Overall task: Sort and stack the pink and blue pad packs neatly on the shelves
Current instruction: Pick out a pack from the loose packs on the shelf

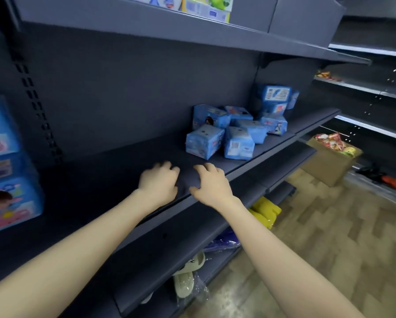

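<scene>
- Cardboard box (328, 167): stands open on the floor (330, 226) past the right end of the shelving. It holds red and yellow snack packets (330, 140), heaped above its rim.
- Middle shelf (114, 161), dark grey: carries the blue pad packs (226, 134) in a disordered heap toward its right end. Some stand upright, while others tilt or lean on one another. Two packs sit at the front of the heap, with the rest behind them toward the back panel.
- Taller blue stack (276, 97): further blue packs piled one on another near the shelf's back right corner, touching the heap.
- Blue-and-pink stack (6, 161): tiers of packs at the shelf's left end, partly cut off by the frame edge.
- Upper shelf (146, 26): several boxed goods (207, 6) show at its top. The print is unreadable.
- Lower shelves: a yellow item (266, 210) and pale slippers (187, 278) in clear wrap. Details are blurred.
- Left hand (159, 182): rests on the middle shelf near its front edge, fingers loosely bent, grasping nothing.
- Right hand (212, 184): just beside the left hand, across the front edge. Its bent fingertips are on the shelf surface, and it grasps nothing.
- Relation: the blue heap lies beyond both hands and to their right, apart from them, with its nearest pack closer to the right hand. The blue-and-pink stack lies well apart, to the left of the left hand.
</scene>
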`<state>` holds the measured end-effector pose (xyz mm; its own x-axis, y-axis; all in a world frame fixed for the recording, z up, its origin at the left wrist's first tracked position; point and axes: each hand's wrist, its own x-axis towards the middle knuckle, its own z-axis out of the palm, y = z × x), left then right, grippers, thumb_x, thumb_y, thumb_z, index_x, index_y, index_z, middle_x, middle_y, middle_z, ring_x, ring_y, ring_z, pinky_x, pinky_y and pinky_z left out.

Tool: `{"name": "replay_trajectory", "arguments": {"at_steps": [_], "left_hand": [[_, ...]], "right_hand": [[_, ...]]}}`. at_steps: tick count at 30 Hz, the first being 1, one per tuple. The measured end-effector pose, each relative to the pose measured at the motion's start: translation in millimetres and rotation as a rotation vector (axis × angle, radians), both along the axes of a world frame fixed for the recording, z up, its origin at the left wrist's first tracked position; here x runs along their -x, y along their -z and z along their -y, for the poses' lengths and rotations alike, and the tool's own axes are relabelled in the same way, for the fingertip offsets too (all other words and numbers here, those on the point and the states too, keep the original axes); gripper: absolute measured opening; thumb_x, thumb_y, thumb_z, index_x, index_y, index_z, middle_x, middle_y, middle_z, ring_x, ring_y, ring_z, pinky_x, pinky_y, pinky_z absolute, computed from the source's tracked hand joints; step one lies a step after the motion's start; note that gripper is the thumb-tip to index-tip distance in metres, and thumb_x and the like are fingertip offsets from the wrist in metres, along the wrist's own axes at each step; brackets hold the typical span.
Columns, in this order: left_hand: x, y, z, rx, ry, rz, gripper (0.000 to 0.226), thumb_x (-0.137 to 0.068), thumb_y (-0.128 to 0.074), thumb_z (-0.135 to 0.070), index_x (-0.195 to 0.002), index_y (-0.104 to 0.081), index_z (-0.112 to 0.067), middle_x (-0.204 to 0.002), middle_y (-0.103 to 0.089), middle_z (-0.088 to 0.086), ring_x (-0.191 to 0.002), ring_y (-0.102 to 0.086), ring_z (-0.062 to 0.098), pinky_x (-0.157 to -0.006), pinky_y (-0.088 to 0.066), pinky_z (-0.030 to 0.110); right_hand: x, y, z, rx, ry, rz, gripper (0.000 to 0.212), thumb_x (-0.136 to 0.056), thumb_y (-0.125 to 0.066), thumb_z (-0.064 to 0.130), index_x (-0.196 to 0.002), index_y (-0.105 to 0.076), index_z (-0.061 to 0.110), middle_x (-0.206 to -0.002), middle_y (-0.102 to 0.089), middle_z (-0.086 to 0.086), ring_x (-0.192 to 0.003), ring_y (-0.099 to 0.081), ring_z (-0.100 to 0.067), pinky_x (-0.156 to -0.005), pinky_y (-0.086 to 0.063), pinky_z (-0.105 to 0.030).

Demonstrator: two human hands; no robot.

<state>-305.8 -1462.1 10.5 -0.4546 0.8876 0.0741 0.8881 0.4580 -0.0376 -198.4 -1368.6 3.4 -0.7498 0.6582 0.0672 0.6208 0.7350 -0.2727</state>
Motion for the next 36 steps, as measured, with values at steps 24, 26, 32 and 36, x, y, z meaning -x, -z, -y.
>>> {"name": "replay_trajectory", "arguments": {"at_steps": [24,26,32,36], "left_hand": [[-63,-1,-148,-0.075,0.179,-0.055,0.032,-0.089,-0.05,-0.027,-0.117,-0.05,-0.013,-0.123,-0.048,0.005,-0.113,-0.048,0.026,-0.07,-0.041,0.033],[-62,-2,-159,-0.088,0.191,-0.058,0.031,-0.089,-0.05,-0.027,-0.117,-0.05,-0.013,-0.122,-0.048,0.005,-0.113,-0.048,0.026,-0.068,-0.039,0.033],[-50,-13,-193,-0.128,0.191,-0.056,0.035,-0.09,-0.049,-0.025,-0.122,-0.049,-0.012,-0.126,-0.047,0.006,-0.114,-0.047,0.026,-0.067,-0.036,0.031],[-39,-20,-216,-0.127,0.192,-0.075,0.028,-0.09,-0.047,-0.023,-0.116,-0.051,-0.012,-0.12,-0.049,0.007,-0.109,-0.049,0.026,-0.066,-0.039,0.032]], "right_hand": [[-83,-1,-125,0.008,0.154,0.017,0.061,-0.088,-0.057,0.032,-0.142,-0.031,0.02,-0.144,-0.031,-0.007,-0.13,-0.029,-0.034,-0.1,-0.038,-0.046],[-83,-2,-133,0.004,0.163,0.013,0.059,-0.089,-0.057,0.032,-0.141,-0.032,0.019,-0.143,-0.031,-0.008,-0.13,-0.029,-0.034,-0.1,-0.038,-0.046],[-72,-10,-161,-0.001,0.157,-0.008,0.06,-0.089,-0.057,0.03,-0.142,-0.031,0.019,-0.143,-0.033,-0.009,-0.13,-0.029,-0.035,-0.101,-0.038,-0.045],[-55,-21,-182,-0.002,0.137,-0.058,0.06,-0.088,-0.057,0.029,-0.142,-0.033,0.018,-0.139,-0.039,-0.009,-0.13,-0.032,-0.034,-0.1,-0.038,-0.045]]}}
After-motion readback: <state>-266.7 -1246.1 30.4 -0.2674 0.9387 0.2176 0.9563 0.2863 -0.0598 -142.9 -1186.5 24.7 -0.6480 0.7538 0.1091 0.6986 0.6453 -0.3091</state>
